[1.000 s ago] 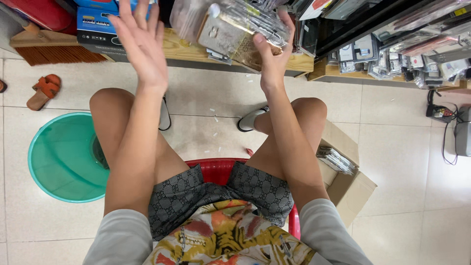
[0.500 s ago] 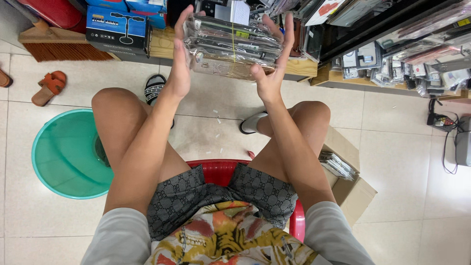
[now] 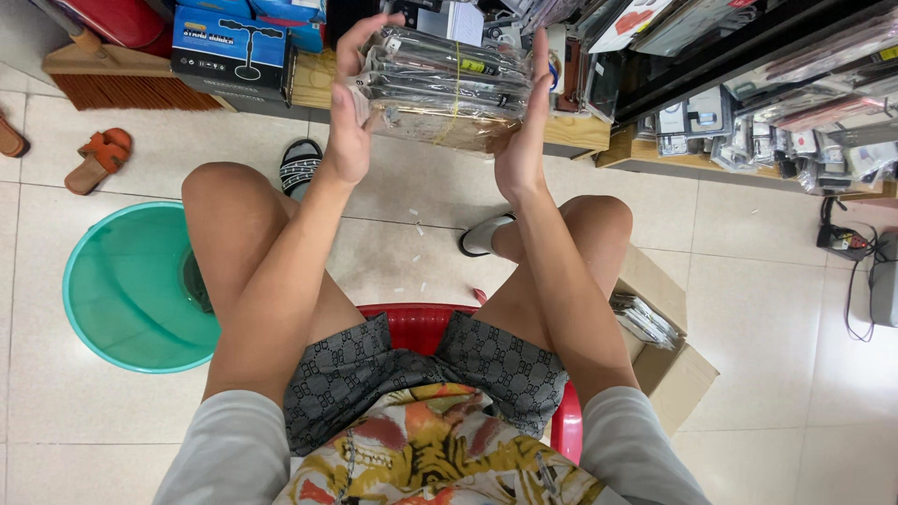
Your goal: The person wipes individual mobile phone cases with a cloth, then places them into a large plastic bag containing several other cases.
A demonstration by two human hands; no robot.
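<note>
Pressing from both sides, left hand (image 3: 344, 131) and right hand (image 3: 520, 140) clasp the packet bundle (image 3: 440, 89).

I see a bundle of clear packets (image 3: 440, 89) with silver-grey and gold-brown contents and 1 yellow band round it. My shorts (image 3: 421, 365) are grey with a dark repeating emblem pattern; my shirt (image 3: 440, 463) is a yellow, orange and red print. The stool (image 3: 416, 323) under me is red, the basin (image 3: 131, 285) teal green. I make out 1 orange sandal (image 3: 98, 159), a black-and-white striped slipper (image 3: 301, 166), a blue box (image 3: 229, 47), a brown carton (image 3: 669, 360) and off-white floor tiles (image 3: 767, 309).
</note>
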